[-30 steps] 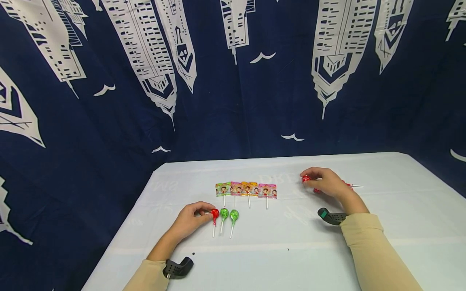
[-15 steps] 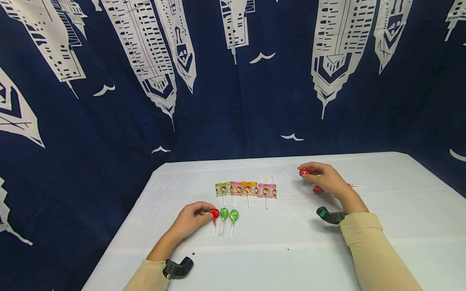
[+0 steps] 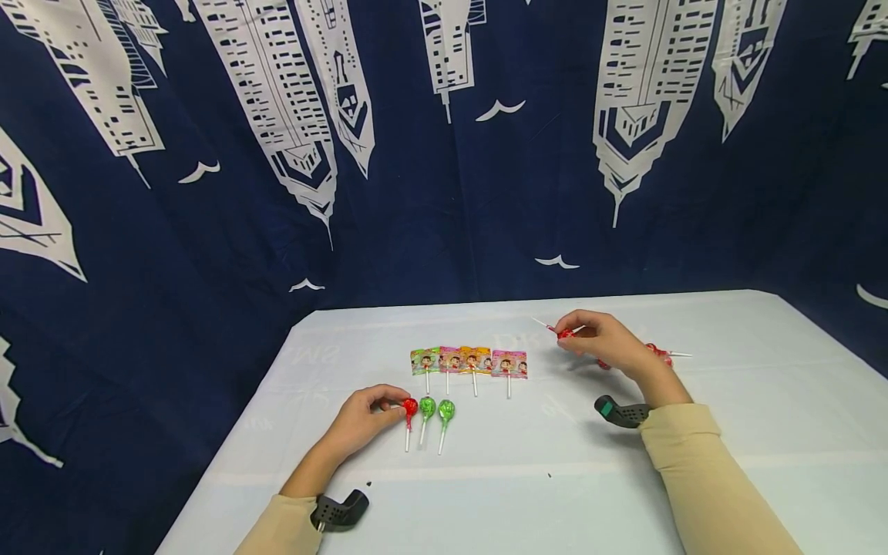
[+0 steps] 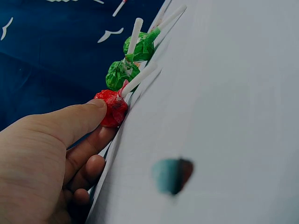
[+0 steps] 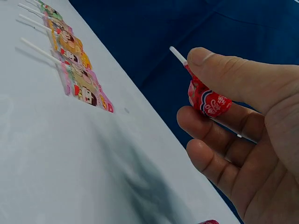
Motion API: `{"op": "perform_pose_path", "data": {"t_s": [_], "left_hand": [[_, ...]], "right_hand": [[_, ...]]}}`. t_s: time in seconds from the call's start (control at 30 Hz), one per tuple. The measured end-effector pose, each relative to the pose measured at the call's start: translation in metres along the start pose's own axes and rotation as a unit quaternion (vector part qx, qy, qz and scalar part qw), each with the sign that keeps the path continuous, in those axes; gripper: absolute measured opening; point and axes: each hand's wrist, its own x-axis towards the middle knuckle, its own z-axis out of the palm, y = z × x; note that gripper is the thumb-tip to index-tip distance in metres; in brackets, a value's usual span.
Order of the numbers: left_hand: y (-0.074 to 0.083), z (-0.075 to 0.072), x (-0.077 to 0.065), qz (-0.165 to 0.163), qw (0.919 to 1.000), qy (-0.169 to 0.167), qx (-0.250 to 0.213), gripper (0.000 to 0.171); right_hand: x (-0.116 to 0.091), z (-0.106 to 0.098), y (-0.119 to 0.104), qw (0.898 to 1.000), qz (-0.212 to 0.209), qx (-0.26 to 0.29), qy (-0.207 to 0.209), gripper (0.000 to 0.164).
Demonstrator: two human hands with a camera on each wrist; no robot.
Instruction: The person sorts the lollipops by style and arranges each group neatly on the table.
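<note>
My left hand (image 3: 364, 416) pinches the head of a red lollipop (image 3: 410, 407) between thumb and fingers at the left of the table; its white stick points toward me. Two green lollipops (image 3: 426, 408) lie just right of it, sticks the same way. Over the far right part of the table, my right hand (image 3: 610, 339) holds up another red lollipop (image 5: 215, 103) with a printed wrapper. Its stick points up and to the left, past the thumb. Below and behind this hand, more red lollipops (image 3: 660, 353) lie partly hidden by the hand and wrist.
Several lollipops in flat, cartoon-printed wrappers (image 3: 509, 364) form a row in the middle of the white table (image 3: 499, 509), behind the green ones. A dark blue curtain (image 3: 444, 231) with white building prints hangs behind the table.
My right hand has lifted the printed red lollipop away from the others and moved left with it; its stick has swung into view pointing left. The left hand has stayed in place.
</note>
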Motion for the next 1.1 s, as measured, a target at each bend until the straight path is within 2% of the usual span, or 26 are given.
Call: {"op": "perform_pose_path", "data": {"t_s": [0.4, 0.67, 0.87, 1.1], "left_hand": [[0.001, 0.002, -0.002, 0.024, 0.9996, 0.014, 0.003, 0.018], [0.000, 0.001, 0.000, 0.017, 0.9998, 0.007, 0.012, 0.018], [-0.001, 0.001, 0.000, 0.009, 0.9999, 0.003, 0.009, 0.019], [-0.002, 0.001, 0.001, 0.012, 0.9999, 0.003, 0.009, 0.018]], "right_hand": [[0.007, 0.016, -0.013, 0.999, -0.039, -0.007, -0.029, 0.028], [0.009, 0.027, -0.020, 0.995, -0.083, -0.021, -0.055, 0.031], [0.012, 0.041, -0.025, 0.993, -0.088, -0.004, -0.080, 0.032], [0.015, 0.061, -0.033, 0.990, -0.081, -0.017, -0.114, 0.027]]}}
